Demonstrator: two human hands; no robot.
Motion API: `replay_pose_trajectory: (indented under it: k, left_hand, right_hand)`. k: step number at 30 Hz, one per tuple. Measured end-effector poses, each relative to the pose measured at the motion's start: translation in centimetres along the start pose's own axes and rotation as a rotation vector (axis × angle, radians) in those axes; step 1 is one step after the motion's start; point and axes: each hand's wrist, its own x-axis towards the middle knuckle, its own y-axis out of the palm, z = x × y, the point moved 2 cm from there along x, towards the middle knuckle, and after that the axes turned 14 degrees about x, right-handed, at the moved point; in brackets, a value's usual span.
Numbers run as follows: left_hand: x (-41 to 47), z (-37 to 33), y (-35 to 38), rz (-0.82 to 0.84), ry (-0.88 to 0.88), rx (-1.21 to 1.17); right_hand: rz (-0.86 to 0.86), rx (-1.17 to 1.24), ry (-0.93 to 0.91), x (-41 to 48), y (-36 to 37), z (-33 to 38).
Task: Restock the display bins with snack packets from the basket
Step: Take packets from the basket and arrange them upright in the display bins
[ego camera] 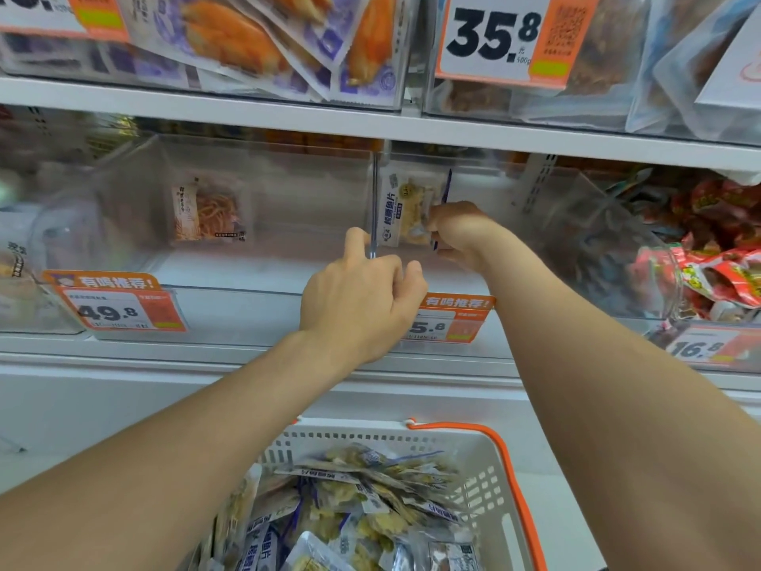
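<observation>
A white basket (486,451) with an orange handle stands low in the middle, full of several blue-and-white snack packets (362,500). My right hand (461,232) reaches into a clear display bin (576,224) on the middle shelf and pinches one snack packet (405,208), held upright at the bin's left side. My left hand (358,298) grips the clear divider wall (374,199) between this bin and the one to its left, thumb on one side and fingers curled on the other.
The left clear bin (267,224) holds one packet of orange strips (210,212). Orange price tags (123,307) hang on the bin fronts. Red packets (716,249) fill the bin at right. A white shelf (288,113) above carries more full bins.
</observation>
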Motion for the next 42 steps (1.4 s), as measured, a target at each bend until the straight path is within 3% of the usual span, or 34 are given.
replay_pose_trajectory:
  k: [4, 11, 15, 17, 19, 21, 23, 25, 28, 31, 36, 42]
  left_hand:
    - [0.0, 0.1, 0.0, 0.011, 0.014, 0.009]
    - [-0.5, -0.2, -0.3, 0.019, 0.018, -0.012]
    - [-1.6, -0.6, -1.5, -0.188, -0.021, -0.192]
    - [-2.7, -0.9, -2.5, -0.374, -0.015, -0.152]
    - [-4.0, -1.2, -3.3, -0.461, 0.025, -0.141]
    - [-5.3, -2.0, -3.2, -0.335, 0.003, -0.148]
    - [-6.4, -2.6, -1.9, -0.06, -0.024, -0.068]
    - [-7.7, -2.8, 0.2, 0.245, 0.102, 0.053]
    - [-10.4, -3.2, 3.0, 0.818, 0.477, 0.105]
    - [-13.5, -3.9, 6.2, 1.24, 0.632, 0.199]
    - [-17.4, -3.0, 12.3, 1.324, 0.724, 0.454]
    - [-20.0, -1.9, 15.0, 1.361, 0.776, 0.573]
  right_hand:
    - [0.142, -0.11, 0.004, -1.2, 0.0, 0.2]
    - [0.063, -0.187, -0.138, -4.0, -1.8, 0.7]
    - [-0.039, -0.283, -0.452, -7.6, -2.3, 1.9]
    - [-0.099, -0.363, -0.641, -10.4, -2.1, 2.5]
    - [-0.139, -0.436, -0.788, -13.3, -2.0, 2.7]
    - [-0.167, -0.537, -0.875, -16.1, -2.1, 2.4]
    - [-0.147, -0.608, -0.92, -18.7, -2.0, 1.9]
    - [-0.088, -0.706, -0.894, -20.7, -1.7, 1.0]
    - [0.068, -0.91, -0.633, -22.1, -1.2, -1.5]
    - [0.267, -1.122, -0.395, -23.1, -0.9, -5.0]
    - [0.542, -1.312, -0.251, -24.1, 0.3, -8.7]
    - [0.669, -1.368, -0.309, -24.3, 2.3, -10.3]
